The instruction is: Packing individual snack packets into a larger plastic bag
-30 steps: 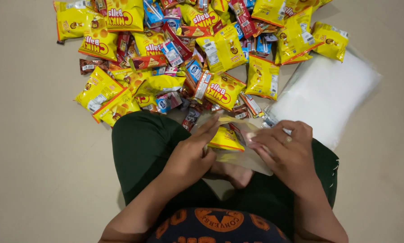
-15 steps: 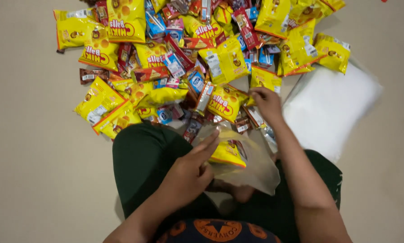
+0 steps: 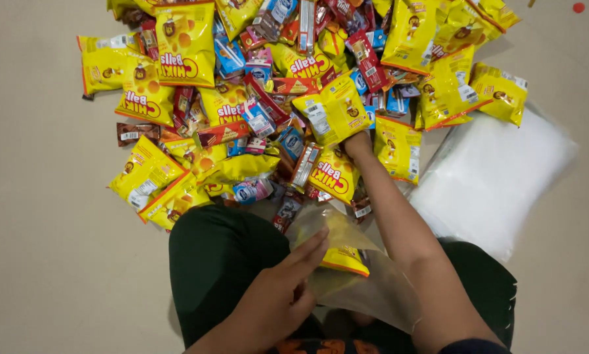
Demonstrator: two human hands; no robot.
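Note:
My right hand reaches forward into a big pile of snack packets on the floor. Its fingers close on the lower edge of a yellow snack packet. In my lap, my left hand holds the mouth of a clear plastic bag, with its fingers stretched along the rim. Another yellow packet lies inside that bag. The pile mixes yellow puffed-snack bags, red wafer bars and small blue packets.
A stack of clear plastic bags lies on the floor to the right of the pile. My legs in dark green trousers sit at the near edge. Beige floor surrounds everything.
My right hand let go of the bag in my lap and reached out into the pile, closing on a yellow packet. My left hand stayed at the bag's mouth.

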